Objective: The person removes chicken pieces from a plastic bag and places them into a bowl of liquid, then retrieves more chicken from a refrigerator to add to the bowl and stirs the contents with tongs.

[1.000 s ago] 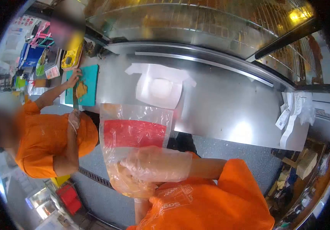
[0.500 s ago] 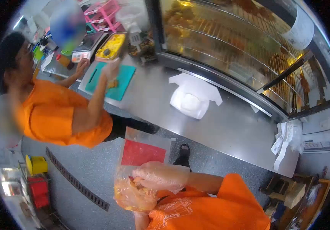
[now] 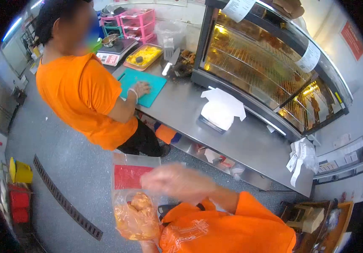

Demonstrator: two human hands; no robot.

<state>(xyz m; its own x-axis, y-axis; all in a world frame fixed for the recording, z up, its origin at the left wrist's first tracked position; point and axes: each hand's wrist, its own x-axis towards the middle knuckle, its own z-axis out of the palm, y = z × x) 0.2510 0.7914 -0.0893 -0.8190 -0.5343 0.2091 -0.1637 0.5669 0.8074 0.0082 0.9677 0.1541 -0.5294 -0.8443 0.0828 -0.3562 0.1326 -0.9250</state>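
A clear plastic bag [image 3: 120, 195] with a red panel hangs in front of my orange shirt. Orange-yellow food pieces [image 3: 139, 219] fill its lower part. My left hand [image 3: 147, 245] supports the bag from below, its fingers hidden behind the bag. Over the bag's right side, by the red panel, is my right hand [image 3: 177, 183], smeared by motion, so I cannot tell how its fingers are set.
A co-worker [image 3: 80, 92] stands ahead left, one hand on a teal cutting board [image 3: 154, 84]. On the steel counter [image 3: 249, 145] are an open white box [image 3: 221, 111], a yellow food tray [image 3: 143, 56], a knife [image 3: 171, 63] and a lit display cabinet [image 3: 253, 63]. Plastic bags [image 3: 302, 156] lie at its right end.
My right hand has come away from the food in the bag, moving up beside the red panel. The co-worker's hand has lowered onto the cutting board. The camera view has shifted.
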